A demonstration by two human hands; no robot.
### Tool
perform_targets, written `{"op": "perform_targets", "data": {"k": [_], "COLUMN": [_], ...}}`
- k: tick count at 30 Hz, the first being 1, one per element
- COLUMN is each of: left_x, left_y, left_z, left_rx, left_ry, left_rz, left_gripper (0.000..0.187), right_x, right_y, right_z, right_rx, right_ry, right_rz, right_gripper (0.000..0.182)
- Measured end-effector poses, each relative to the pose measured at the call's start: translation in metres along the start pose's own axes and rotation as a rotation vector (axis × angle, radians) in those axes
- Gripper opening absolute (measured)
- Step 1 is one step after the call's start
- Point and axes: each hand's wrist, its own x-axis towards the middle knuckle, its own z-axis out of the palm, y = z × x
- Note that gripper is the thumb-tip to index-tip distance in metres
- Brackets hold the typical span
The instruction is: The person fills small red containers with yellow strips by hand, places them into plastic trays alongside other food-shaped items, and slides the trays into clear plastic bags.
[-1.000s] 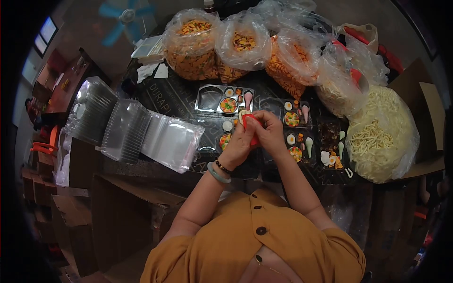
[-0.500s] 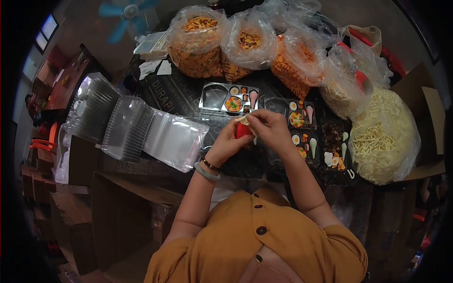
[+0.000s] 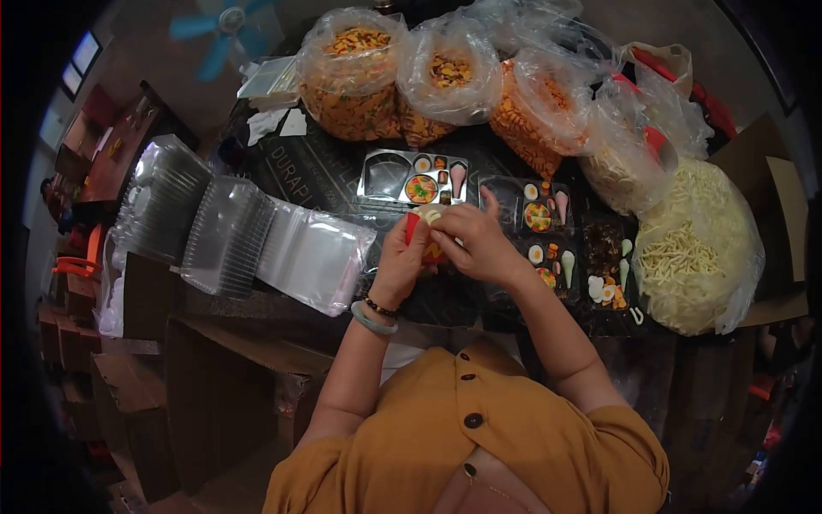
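My left hand [image 3: 400, 262] and my right hand [image 3: 473, 244] meet over the dark table, both gripping a small red toy container [image 3: 419, 233] with pale pieces at its top. Just beyond the hands lies a clear compartment tray [image 3: 381, 177] holding miniature food pieces. More filled trays [image 3: 539, 214] lie to the right of my right hand. A green bangle and a bead bracelet circle my left wrist.
Several big plastic bags of orange and pale toy pieces [image 3: 351, 73] line the far edge. A large bag of pale noodle-like pieces [image 3: 693, 244] sits right. Stacks of clear lids [image 3: 218, 231] and plastic sleeves [image 3: 312, 257] lie left. Cardboard boxes [image 3: 223, 377] stand below.
Both hands have shifted a little to the left and nearer with the red container, turning it between the fingers. The trays and bags have stayed put.
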Motion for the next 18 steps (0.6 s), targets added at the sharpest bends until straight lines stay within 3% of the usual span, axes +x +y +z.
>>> {"op": "perform_targets", "data": {"k": [5, 7, 8, 10, 18], "left_x": [0.002, 0.011, 0.015, 0.022, 0.071], "left_y": [0.013, 0.013, 0.013, 0.019, 0.039], "left_z": [-0.015, -0.017, -0.018, -0.026, -0.055], "left_rx": [0.06, 0.089, 0.113, 0.111, 0.002], "left_ry": [0.041, 0.065, 0.09, 0.073, 0.02], "left_rz": [0.046, 0.134, 0.22, 0.212, 0.112], "left_gripper": [0.034, 0.034, 0.034, 0.034, 0.04], "right_x": [0.021, 0.033, 0.035, 0.046, 0.092], "right_y": [0.014, 0.016, 0.017, 0.011, 0.022], "right_z": [0.028, 0.041, 0.046, 0.046, 0.061], "right_rx": [0.246, 0.717, 0.718, 0.28, 0.068], "right_ry": [0.004, 0.127, 0.129, 0.198, 0.223], "right_rz": [0.048, 0.254, 0.251, 0.019, 0.009], "right_gripper": [0.01, 0.013, 0.013, 0.014, 0.01]}}
